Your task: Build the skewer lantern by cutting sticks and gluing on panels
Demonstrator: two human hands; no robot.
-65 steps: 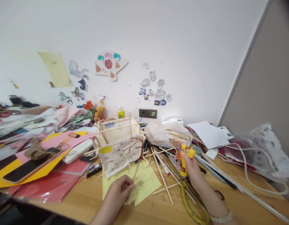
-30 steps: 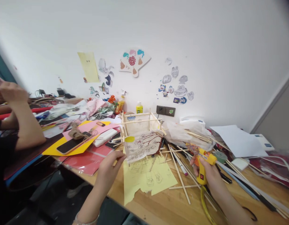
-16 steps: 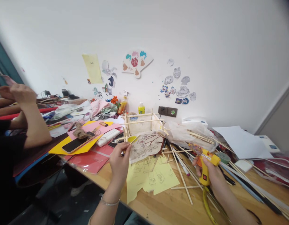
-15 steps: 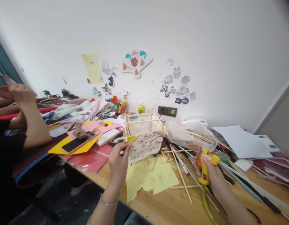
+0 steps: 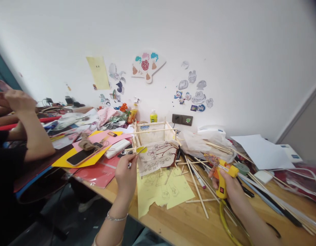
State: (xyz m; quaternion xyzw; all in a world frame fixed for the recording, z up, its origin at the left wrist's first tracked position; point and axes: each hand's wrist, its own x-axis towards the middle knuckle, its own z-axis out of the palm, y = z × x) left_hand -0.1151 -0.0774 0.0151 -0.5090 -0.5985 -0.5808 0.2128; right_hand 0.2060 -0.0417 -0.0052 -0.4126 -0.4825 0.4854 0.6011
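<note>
My left hand (image 5: 127,174) pinches a short thin wooden stick (image 5: 141,150) at the left front corner of a box-like frame (image 5: 155,131) made of wooden sticks. On the frame's front hangs a paper panel (image 5: 158,159) drawn with a dark branch, blossoms and small figures, with a yellow round patch behind the stick. Whether the stick touches the panel I cannot tell. Off to the right, my right hand (image 5: 228,182) grips a yellow hot glue gun (image 5: 223,176) by its handle, nozzle pointing left towards the frame. Under the frame's front lies a torn yellow sketch sheet (image 5: 164,194).
Loose wooden sticks (image 5: 196,188) and pens lie between the frame and the glue gun. A plastic bag (image 5: 198,143) and white paper (image 5: 261,152) are behind. On the left are a phone (image 5: 83,155), red folder (image 5: 98,172) and a co-worker's arm (image 5: 32,123).
My left hand has drawn slightly left with the stick, closer to the frame's corner post. The paper panel looks more upright. My right hand holds the glue gun about where it was.
</note>
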